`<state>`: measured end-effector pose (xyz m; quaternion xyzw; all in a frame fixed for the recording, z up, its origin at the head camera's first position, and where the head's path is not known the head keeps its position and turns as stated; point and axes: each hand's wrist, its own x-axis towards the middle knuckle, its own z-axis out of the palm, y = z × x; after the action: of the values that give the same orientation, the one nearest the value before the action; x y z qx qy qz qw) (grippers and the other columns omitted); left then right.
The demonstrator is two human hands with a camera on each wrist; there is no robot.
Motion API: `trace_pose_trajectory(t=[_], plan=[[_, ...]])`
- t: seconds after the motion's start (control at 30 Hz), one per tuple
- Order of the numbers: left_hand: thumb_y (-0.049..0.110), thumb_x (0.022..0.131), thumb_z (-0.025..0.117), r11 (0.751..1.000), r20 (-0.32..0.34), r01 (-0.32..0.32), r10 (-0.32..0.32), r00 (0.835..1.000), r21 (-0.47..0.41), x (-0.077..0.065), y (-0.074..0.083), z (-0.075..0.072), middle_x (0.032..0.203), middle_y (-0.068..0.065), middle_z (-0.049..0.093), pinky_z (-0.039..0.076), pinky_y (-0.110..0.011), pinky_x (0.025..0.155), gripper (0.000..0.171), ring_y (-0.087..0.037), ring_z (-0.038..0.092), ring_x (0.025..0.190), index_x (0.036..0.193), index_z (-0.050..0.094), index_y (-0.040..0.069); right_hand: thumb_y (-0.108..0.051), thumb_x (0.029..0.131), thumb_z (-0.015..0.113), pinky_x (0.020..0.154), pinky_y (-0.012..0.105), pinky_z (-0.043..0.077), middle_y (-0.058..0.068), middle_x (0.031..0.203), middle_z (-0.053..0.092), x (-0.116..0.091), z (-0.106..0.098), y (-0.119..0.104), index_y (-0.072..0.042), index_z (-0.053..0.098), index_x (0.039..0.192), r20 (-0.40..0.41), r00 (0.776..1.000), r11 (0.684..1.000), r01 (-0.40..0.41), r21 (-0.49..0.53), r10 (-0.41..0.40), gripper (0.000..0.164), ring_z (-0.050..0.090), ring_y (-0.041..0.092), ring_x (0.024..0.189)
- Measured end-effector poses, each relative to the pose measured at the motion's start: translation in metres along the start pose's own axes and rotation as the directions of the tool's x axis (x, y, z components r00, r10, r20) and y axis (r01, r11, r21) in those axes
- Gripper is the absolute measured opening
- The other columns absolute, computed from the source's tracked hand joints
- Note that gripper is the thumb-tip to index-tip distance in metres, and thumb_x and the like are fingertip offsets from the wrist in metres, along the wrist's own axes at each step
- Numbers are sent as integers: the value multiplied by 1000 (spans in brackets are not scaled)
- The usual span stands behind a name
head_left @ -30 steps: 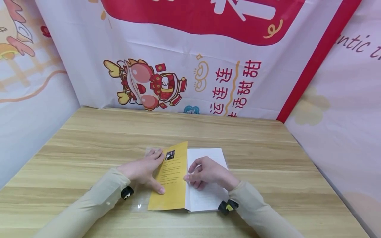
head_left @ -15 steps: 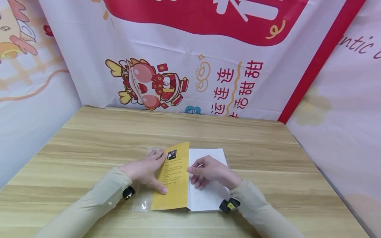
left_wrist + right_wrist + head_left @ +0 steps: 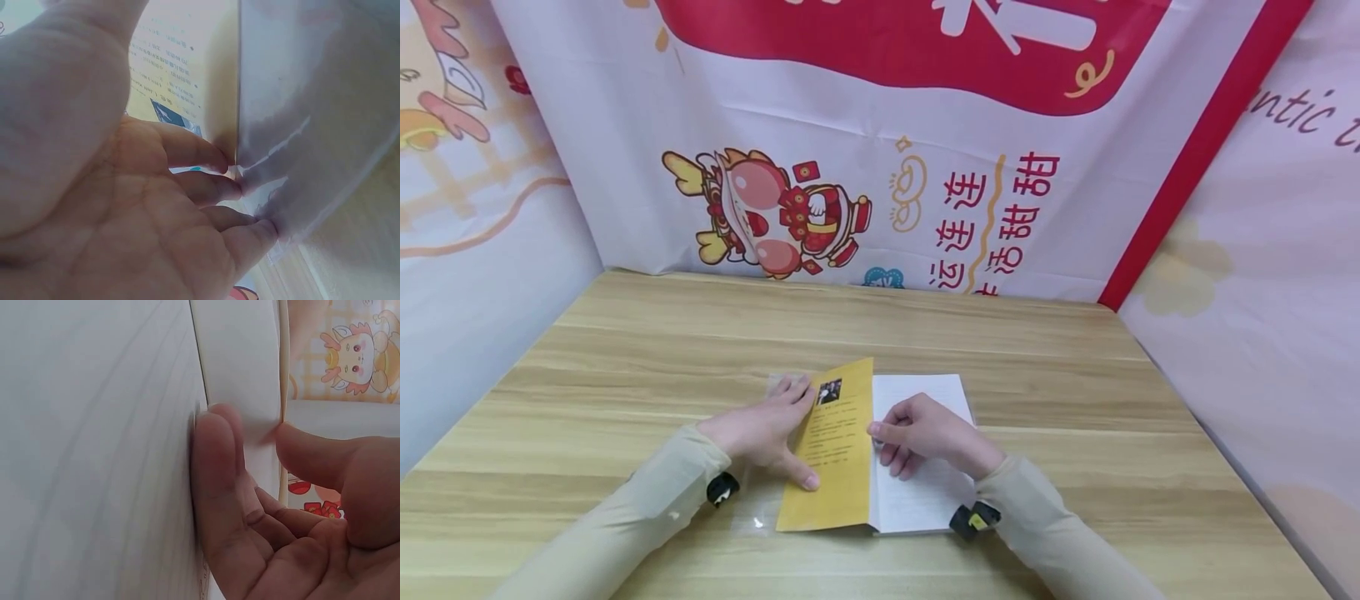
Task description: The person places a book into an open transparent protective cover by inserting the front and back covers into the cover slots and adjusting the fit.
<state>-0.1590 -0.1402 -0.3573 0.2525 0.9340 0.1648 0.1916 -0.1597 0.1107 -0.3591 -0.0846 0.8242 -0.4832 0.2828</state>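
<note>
A person's two hands work at a book (image 3: 859,458) on a wooden bench (image 3: 880,325), low in the centre of the frame. The bench's back edge meets a red-and-white banner (image 3: 865,100); its side edges slant outward along two printed cloths (image 3: 1262,375) at left and right. Broad wood grain stretches above the book and to both sides; a narrower strip runs below it.

The one yellow flap (image 3: 837,450) tilts up from the one white page (image 3: 928,496) that shows, its raised edge near the book's middle. The left hand (image 3: 767,429) is spread wide, thumb on the flap, fingertips by a clear plastic sheet (image 3: 752,512). The right hand (image 3: 928,433) has loosely bent fingers by the page and its thumb at the flap's raised edge; whether it pinches, I cannot tell. Two black wrist devices (image 3: 976,521) show, one per arm.
</note>
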Motion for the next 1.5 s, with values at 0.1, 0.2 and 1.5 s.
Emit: trace_pose_trajectory(t=[0.1,0.2,1.5], plan=[[69,59,73,1000,3,1,-1,1000,-5,0,1,-1,154,-23,-2,6,-51,110,132,-41,-4,140,148,12,-7,-32,92,63,55,36,55,14,73,64,0,1,-1,0,62,88,-3,1000,1000,7,-30,-7,32,63,19,57],[68,59,73,1000,3,2,-2,1000,-3,-1,1,-1,154,-24,-2,6,-51,110,131,-42,-4,139,148,13,-8,-31,92,62,55,35,55,14,72,64,0,2,-3,0,61,88,-5,1000,999,12,-49,-12,31,62,20,56],[71,60,71,999,28,30,-31,999,21,2,3,1,154,-20,-5,4,-49,111,133,-39,-6,140,149,8,-4,-42,93,59,67,40,55,19,85,67,21,-29,-9,2,66,97,274,953,991,-134,-10,131,45,68,24,68]])
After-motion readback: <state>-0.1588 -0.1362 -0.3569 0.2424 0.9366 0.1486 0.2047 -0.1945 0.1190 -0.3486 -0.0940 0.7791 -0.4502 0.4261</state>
